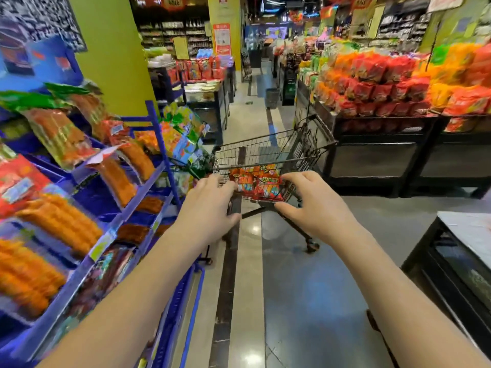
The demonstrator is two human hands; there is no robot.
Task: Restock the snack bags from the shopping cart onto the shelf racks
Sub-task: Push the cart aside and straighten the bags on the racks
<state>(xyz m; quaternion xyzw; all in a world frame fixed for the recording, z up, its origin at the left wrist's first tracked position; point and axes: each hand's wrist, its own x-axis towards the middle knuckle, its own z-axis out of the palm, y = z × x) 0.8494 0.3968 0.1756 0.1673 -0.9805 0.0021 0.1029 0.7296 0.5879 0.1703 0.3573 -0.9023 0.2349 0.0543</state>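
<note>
Both my arms reach forward to the cart (268, 152), which stands in the aisle at the centre of the frame. My left grip (210, 203) lies over the near left corner of the basket, fingers bent across the rim and thumb lower down. The fingertips are hidden, so I cannot tell whether it clasps the wire. My right grip (314, 205) is half open in front of the near wall, with fingers loosely curved, the thumb spread below them, and nothing held between them that I can see.

The snack bags (259, 181), red and orange, lie in the bottom of the basket, showing between my two grips. The blue racks (156, 134) fill the left of the frame, just beside the cart, with tilted shelves of orange, red and green packs. A yellow pillar (114, 57) rises behind them at upper left. A black stand (372, 144) piled with red and orange bags runs along the upper right. The floor (305, 288) is glossy, with a dark strip down the aisle.
</note>
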